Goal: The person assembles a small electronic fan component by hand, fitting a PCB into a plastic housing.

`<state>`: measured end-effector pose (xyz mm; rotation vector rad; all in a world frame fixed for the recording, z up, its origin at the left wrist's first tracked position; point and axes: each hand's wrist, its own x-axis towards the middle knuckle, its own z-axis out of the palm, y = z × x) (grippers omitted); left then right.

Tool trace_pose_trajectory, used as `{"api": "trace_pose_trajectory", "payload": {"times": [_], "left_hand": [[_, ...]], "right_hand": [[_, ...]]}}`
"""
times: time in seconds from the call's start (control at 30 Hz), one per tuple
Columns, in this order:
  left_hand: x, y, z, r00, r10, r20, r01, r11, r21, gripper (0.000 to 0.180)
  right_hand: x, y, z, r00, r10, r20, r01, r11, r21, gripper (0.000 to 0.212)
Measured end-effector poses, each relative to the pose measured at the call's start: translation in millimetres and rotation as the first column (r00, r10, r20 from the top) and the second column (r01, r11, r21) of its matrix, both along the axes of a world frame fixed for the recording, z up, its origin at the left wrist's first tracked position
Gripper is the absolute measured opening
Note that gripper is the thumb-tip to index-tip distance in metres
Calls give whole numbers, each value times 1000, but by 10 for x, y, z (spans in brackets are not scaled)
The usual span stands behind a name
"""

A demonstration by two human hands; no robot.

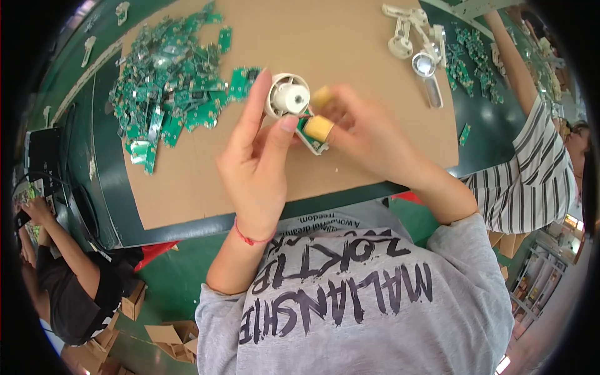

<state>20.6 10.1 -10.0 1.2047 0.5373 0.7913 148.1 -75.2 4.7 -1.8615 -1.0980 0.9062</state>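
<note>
A white half-open handheld fan (291,97), with a round ring and a motor hub at its top, is held over the cardboard in my left hand (255,150). The thumb and fingers of that hand close around the fan's ring. My right hand (362,128) is curled at the fan's short handle, with yellow covers on its thumb and a finger. The yellow thumb lies over a green circuit board (302,125) set in the handle. Thin red wires show between the hub and the board. The right fingertips are slightly blurred.
A large heap of green circuit boards (169,81) covers the left of the cardboard sheet (369,56). White fan parts (406,37) lie at the far right, near more boards (475,59). Co-workers sit on both sides; one in a striped shirt (525,181) reaches along the right.
</note>
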Motion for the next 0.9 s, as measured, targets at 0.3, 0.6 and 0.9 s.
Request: {"api": "trace_pose_trajectory", "payload": {"times": [0.3,0.6,0.9], "left_hand": [[269,308,-60,970,241,-34,-232,957,172,76],[147,277,-141,988,6,-154,19,987,160,58],[179,364,-68,985,-109,-133,106,994,-29,47]], "right_hand": [[596,979,-138,974,87,-208,-96,995,-33,30],[1885,3175,-425,771,221,597,-85,965,-249,47],[3066,3864,-701,377,-18,926,59,998,-5,35]]}}
